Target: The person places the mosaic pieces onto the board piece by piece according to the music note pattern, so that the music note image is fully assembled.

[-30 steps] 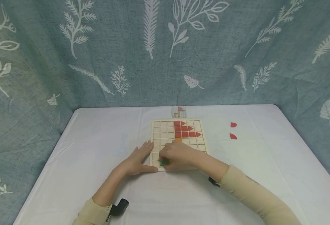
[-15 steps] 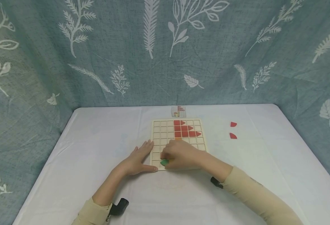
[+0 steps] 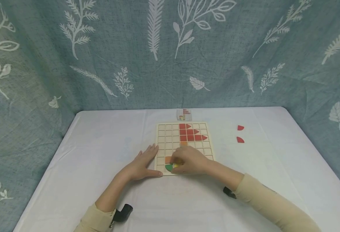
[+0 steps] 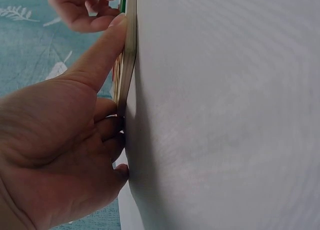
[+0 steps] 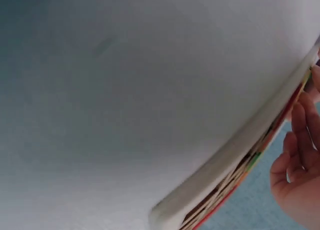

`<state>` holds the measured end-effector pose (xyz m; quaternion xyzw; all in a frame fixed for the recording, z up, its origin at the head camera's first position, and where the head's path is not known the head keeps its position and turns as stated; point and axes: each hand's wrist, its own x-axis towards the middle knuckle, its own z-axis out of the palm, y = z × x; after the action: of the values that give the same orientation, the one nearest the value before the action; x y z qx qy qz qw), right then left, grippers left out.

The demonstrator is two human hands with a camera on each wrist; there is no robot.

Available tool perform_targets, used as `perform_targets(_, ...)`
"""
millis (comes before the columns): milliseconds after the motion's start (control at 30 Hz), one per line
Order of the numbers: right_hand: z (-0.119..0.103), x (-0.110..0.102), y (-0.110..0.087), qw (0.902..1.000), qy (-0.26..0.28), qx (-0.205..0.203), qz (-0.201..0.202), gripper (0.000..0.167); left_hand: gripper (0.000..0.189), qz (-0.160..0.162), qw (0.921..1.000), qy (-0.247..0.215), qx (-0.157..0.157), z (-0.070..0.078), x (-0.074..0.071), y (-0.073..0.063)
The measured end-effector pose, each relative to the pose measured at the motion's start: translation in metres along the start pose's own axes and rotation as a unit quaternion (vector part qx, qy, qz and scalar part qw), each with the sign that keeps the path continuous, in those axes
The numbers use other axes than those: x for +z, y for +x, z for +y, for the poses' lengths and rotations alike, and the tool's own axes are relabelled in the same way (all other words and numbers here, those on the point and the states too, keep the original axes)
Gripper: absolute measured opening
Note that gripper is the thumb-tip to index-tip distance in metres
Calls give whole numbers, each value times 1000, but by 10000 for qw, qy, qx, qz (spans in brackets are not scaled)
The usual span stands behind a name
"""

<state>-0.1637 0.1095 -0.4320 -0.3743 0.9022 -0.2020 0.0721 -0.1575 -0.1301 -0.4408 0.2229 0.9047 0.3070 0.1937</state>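
In the head view my left hand (image 3: 142, 166) lies at the near left corner of a wooden grid board (image 3: 161, 141), fingers spread and straight. Its thumb (image 4: 102, 55) presses the board's edge in the left wrist view. Over the lower part of the board, my right hand (image 3: 191, 160) has its fingers bent loosely. Thumb and index stand apart on either side of a yellow piece (image 3: 176, 165). A green rounded piece (image 3: 169, 167) lies just left of them, below an orange piece (image 3: 168, 159). The right palm hides several cells.
Red pieces (image 3: 190, 132) form rows at the top of the board, with an orange piece (image 3: 183, 143) below. A small picture card (image 3: 184, 114) lies behind it. Two loose red quarter-round pieces, one far (image 3: 240, 128) and one nearer (image 3: 240, 140), lie on the white-covered table (image 3: 106, 138).
My right hand has shifted slightly right, off the green piece, uncovering it along with the orange and yellow pieces. My left hand has stayed in place.
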Motion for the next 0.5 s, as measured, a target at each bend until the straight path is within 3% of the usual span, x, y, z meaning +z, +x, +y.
perform_targets(300,-1,4,-2,9990,58,-2,438,14,103,-36,10000,-6,-2,1,-2,-1)
perform_targets(500,-4,4,-3,9988,30,-62,486,17,103,-35,10000,5,10,1,-1,-1)
